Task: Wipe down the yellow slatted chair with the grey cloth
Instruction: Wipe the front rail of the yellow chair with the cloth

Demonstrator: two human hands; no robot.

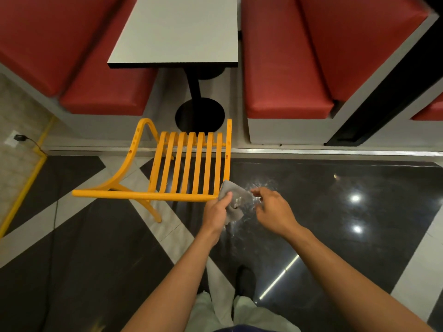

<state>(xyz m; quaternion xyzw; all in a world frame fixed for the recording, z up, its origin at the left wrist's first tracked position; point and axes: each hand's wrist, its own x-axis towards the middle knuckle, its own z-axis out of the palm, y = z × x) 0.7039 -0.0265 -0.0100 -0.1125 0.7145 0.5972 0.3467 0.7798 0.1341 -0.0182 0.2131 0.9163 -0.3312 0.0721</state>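
Observation:
The yellow slatted chair [182, 168] stands on the floor in the middle of the view, seen from above, its top rail nearest me. A grey cloth [236, 200] hangs bunched at the right end of that rail. My left hand [217, 212] grips the cloth from below, thumb pressed on it, right beside the rail's end. My right hand [271, 208] hovers just to the right of the cloth with fingers loosely curled and apart; its fingertips are close to the cloth's edge, and I cannot tell whether they touch it.
A grey table [177, 32] on a black pedestal [199, 113] stands behind the chair, between two red booth seats [105, 92] [285, 68]. The floor [335, 192] is glossy black and white tile. A yellow pipe [26, 185] runs along the left wall.

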